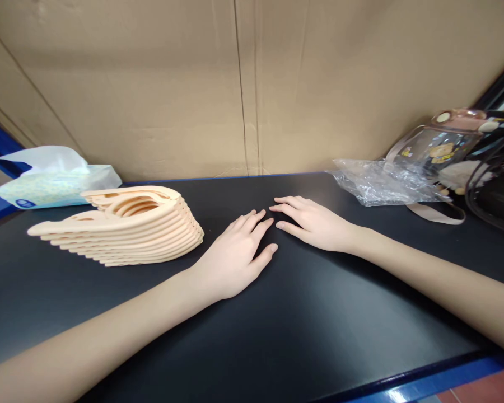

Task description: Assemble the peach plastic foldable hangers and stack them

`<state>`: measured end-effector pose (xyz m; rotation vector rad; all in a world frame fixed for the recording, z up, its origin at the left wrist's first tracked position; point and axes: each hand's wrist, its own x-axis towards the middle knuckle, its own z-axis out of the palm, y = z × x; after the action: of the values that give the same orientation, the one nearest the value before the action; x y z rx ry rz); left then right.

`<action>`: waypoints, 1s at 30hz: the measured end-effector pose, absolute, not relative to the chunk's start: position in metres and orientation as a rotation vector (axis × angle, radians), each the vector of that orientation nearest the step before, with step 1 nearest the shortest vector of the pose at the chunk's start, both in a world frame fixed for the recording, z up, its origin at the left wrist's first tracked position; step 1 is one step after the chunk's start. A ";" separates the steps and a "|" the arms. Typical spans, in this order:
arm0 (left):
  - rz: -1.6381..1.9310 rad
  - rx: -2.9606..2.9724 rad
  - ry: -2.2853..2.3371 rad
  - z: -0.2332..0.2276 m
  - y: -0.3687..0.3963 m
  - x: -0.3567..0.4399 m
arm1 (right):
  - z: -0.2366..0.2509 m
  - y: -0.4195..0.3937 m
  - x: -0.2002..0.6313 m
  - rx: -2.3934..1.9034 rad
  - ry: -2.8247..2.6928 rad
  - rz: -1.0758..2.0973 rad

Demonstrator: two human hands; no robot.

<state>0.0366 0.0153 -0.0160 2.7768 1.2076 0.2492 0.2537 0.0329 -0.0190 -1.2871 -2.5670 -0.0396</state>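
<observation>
My left hand (239,252) lies palm down on the black tabletop (311,324), its fingers stretched out and holding nothing. Facing it, my right hand (311,223) also rests flat with fingers extended and nothing in them. The fingertips of both hands come close together near the middle of the table. Just left of my left hand sits a stack of cream plastic hangers (168,238), several of them nested on top of each other. Neither hand touches the stack.
At the back left stands a tissue pack (63,184) with a tissue sticking out. Crumpled clear plastic bags (382,182) lie at the back right, beside a transparent bottle (441,146) with a strap and a dark bag (499,179). Cardboard (172,89) forms the back wall.
</observation>
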 end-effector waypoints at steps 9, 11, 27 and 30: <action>0.232 2.771 1.216 -0.015 0.015 0.037 | 0.007 0.042 0.271 -1.837 -2.297 -0.608; 0.218 2.761 1.218 -0.015 0.015 0.037 | 0.017 0.046 0.287 -2.205 -2.111 -0.774; 0.379 2.714 1.185 -0.012 0.012 0.035 | 0.043 0.033 0.310 -2.212 -1.988 -1.196; 0.613 2.772 1.223 -0.013 0.010 0.036 | 0.045 0.017 0.281 -2.017 -2.047 -1.296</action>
<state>0.0363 0.0100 -0.0125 2.7720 1.2229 0.6126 0.2810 0.0170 0.0454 -2.0171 -2.0471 -1.2961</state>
